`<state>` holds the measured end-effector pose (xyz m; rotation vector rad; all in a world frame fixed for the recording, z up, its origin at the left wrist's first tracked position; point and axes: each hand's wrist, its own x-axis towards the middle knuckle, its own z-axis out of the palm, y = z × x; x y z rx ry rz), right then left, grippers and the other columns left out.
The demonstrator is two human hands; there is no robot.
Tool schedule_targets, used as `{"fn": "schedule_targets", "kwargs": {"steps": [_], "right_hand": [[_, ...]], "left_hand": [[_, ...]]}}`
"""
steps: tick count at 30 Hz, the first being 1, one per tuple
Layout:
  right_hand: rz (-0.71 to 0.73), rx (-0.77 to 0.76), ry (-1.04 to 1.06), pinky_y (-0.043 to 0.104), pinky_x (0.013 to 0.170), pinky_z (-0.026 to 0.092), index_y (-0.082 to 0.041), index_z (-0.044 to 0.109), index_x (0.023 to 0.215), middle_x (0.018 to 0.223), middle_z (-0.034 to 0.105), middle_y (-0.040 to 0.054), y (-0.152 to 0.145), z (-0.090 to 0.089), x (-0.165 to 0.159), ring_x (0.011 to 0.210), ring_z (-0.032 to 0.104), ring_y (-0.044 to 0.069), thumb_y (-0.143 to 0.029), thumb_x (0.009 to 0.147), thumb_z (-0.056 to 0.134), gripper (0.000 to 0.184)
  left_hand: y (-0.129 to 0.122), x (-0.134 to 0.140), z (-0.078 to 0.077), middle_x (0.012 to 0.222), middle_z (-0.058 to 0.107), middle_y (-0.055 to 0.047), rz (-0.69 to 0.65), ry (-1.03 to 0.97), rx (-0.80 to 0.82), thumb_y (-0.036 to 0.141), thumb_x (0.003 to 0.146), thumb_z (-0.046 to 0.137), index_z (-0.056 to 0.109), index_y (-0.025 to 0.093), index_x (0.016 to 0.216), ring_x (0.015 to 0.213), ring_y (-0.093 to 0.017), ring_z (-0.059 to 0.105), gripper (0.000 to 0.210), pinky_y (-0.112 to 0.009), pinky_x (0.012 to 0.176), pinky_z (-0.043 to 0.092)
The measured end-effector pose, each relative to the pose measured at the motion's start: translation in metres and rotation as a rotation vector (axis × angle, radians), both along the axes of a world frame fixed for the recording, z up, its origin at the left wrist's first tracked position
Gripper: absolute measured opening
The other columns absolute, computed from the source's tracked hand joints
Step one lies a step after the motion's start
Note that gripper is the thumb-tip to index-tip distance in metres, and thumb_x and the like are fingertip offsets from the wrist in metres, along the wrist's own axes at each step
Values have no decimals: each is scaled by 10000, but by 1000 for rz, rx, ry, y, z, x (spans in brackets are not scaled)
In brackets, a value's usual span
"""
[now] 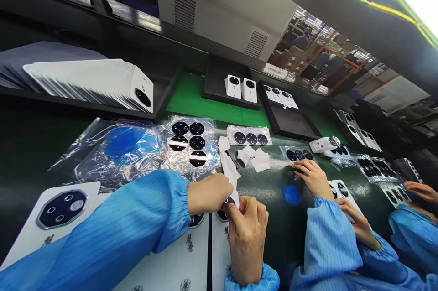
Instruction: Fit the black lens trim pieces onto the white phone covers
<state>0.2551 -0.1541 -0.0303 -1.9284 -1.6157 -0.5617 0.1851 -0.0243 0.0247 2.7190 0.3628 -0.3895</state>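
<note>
My left hand (210, 194) is closed, its fingertips hidden, above the top of a white panel (221, 245) with a black camera-like disc (222, 213). My right hand (248, 236) meets it there, thumb and fingers pinched together. A small dark piece and a bit of white show between the hands; what each hand grips is too hidden to tell. A white cloth strip (228, 168) runs down to my fingers. More white panels (164, 268) with dark lettering lie under my left arm; another panel (68, 206) at left bears a large black octagonal disc.
Behind my hands lie a clear plastic sheet of black discs (196, 142), crumpled film (102, 163), white cloth pieces (260, 161) and a disc pack (251, 138). A tray holds a long row of panels (89, 83). At right, a co-worker's hands (316, 179) work near a blue round film (292, 194).
</note>
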Motion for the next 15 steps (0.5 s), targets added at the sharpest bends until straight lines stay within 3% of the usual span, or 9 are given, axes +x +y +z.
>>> {"fn": "schedule_targets", "kwargs": {"steps": [7,11,13,15], "right_hand": [[64,-121,-76,292,659,306,-181,611,734,775,497,42,-3,11,1,764,408,180,-69,954,385,335],[53,-102,-114,306,629,306,-192,631,745,769,513,47,-1,10,2,754,414,190,-19,930,358,372],[74,-97,-21,296,602,327,-206,626,715,753,519,38,0,9,5,726,425,185,-36,927,379,368],[91,-62,233,272,592,386,-218,620,703,740,526,18,-3,10,11,704,472,168,-107,926,449,302]], "left_hand": [[0,-1,1,935,712,-153,5,-10,-11,27,843,550,685,83,894,930,-285,668,154,-293,691,480],[1,0,-1,929,715,-151,3,-26,-12,37,838,564,682,87,872,914,-281,673,133,-290,685,484],[2,-1,-2,907,717,-146,3,-40,-8,36,820,584,678,93,847,894,-276,675,113,-288,682,485],[2,-1,-4,891,716,-136,4,-61,-2,30,805,594,671,103,827,881,-268,674,108,-286,678,486]]}}
